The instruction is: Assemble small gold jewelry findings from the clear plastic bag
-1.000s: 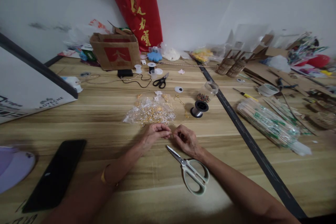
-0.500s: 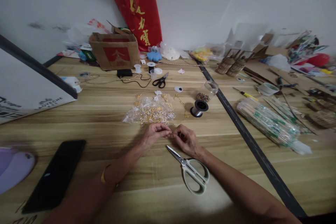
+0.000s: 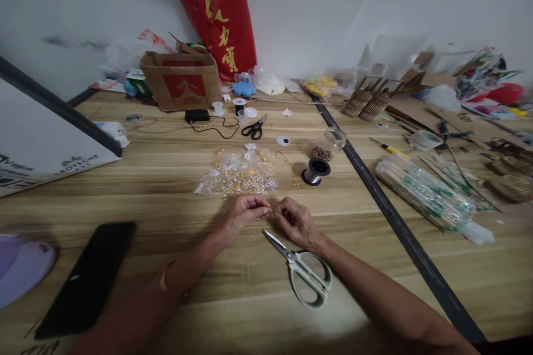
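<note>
My left hand (image 3: 249, 212) and my right hand (image 3: 295, 222) meet fingertip to fingertip above the wooden table, each in a pinch. Whatever sits between the fingertips is too small to make out. Just beyond them lies a heap of gold and silver beads and trinkets (image 3: 245, 175) on clear plastic. A gold chain (image 3: 288, 166) rests to its right, beside a black spool of thin wire or thread (image 3: 316, 171). Scissors with pale handles (image 3: 307, 277) lie next to my right forearm, blades pointing toward my hands.
A black phone (image 3: 87, 277) lies at the left. Black-handled scissors (image 3: 254, 128), a pile of small multicoloured beads (image 3: 322, 153) and a clear round container (image 3: 335, 137) are farther back. Wrapped sticks (image 3: 425, 193) lie at the right. A paper bag (image 3: 181, 82) and a red bag (image 3: 227, 22) stand behind.
</note>
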Tool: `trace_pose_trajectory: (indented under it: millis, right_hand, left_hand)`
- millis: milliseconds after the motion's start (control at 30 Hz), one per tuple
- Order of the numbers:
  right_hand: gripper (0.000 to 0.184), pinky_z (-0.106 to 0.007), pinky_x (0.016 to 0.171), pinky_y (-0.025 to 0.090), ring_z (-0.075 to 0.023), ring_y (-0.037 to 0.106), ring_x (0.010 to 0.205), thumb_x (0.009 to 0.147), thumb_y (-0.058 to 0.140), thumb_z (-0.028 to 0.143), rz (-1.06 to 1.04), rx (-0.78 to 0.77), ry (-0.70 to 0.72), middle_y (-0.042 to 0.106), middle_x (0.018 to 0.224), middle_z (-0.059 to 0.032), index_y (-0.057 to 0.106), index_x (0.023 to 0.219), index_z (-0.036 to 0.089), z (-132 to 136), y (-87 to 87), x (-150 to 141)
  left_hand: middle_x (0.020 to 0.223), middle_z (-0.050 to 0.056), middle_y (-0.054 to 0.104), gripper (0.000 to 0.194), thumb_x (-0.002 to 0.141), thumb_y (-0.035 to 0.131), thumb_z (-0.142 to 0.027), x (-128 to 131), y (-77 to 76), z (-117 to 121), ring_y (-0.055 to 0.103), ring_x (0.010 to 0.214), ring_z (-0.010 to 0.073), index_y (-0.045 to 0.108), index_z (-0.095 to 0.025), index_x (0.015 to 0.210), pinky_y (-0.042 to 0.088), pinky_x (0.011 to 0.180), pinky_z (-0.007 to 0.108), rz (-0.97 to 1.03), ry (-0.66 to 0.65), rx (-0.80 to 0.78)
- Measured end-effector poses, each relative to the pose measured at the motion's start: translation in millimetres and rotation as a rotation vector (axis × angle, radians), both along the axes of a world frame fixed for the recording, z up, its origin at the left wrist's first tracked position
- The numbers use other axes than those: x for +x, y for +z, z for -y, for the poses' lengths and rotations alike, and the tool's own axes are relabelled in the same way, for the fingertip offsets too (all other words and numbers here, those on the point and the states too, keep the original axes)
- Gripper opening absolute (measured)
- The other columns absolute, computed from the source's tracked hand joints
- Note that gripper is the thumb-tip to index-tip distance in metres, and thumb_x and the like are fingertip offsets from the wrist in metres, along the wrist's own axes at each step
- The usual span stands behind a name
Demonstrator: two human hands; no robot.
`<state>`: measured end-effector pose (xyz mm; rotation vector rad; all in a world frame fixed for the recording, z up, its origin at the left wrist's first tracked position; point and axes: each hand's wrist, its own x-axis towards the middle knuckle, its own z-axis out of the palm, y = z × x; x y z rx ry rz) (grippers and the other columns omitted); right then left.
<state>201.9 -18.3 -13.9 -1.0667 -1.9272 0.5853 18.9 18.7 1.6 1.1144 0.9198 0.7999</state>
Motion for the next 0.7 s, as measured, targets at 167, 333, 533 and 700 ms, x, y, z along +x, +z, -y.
trace_pose_trajectory:
  millis: [167, 333, 533, 700]
  right_hand:
    - [0.011, -0.022, 0.052, 0.037, -0.0099, 0.047, 0.057, 0.090, 0.053, 0.023, -0.001, -0.006, -0.002, 0.053, 0.070, 0.0001, 0.054, 0.081, 0.019, 0.7, -0.3, 0.1]
    - [0.011, -0.023, 0.052, 0.037, -0.0105, 0.047, 0.057, 0.090, 0.052, 0.024, 0.006, 0.004, -0.006, 0.053, 0.070, -0.0005, 0.054, 0.081, 0.019, 0.3, -0.2, 0.3]
    - [0.012, -0.023, 0.052, 0.038, -0.0107, 0.048, 0.057, 0.090, 0.052, 0.025, -0.006, 0.001, -0.004, 0.053, 0.070, -0.0003, 0.054, 0.080, 0.019, 0.1, 1.1, 0.1]
    - [0.011, -0.023, 0.052, 0.038, -0.0105, 0.048, 0.058, 0.090, 0.052, 0.024, -0.007, 0.001, -0.008, 0.054, 0.070, -0.0002, 0.054, 0.080, 0.019, 0.3, 2.1, -0.2]
  left_hand:
    - [0.064, 0.000, 0.067, 0.019, 0.061, 0.077, -0.023, -0.5, -0.5, -1.0, 0.060, 0.060, 0.0113, 0.067, -0.013, 0.072, 0.049, 0.063, 0.024, -0.009, -0.008, 0.005]
    - [0.063, -0.001, 0.066, 0.019, 0.059, 0.077, -0.022, -1.0, -0.9, -1.5, 0.059, 0.058, 0.0102, 0.067, -0.013, 0.072, 0.048, 0.063, 0.023, -0.032, -0.015, -0.022]
    - [0.065, -0.001, 0.067, 0.020, 0.059, 0.078, -0.024, -1.5, -0.9, -0.6, 0.059, 0.059, 0.0106, 0.068, -0.013, 0.073, 0.049, 0.065, 0.024, -0.020, -0.024, -0.029]
    - [0.065, 0.000, 0.068, 0.023, 0.057, 0.079, -0.025, -1.0, 0.3, -1.0, 0.060, 0.060, 0.0113, 0.068, -0.013, 0.074, 0.050, 0.064, 0.024, -0.046, -0.054, -0.031]
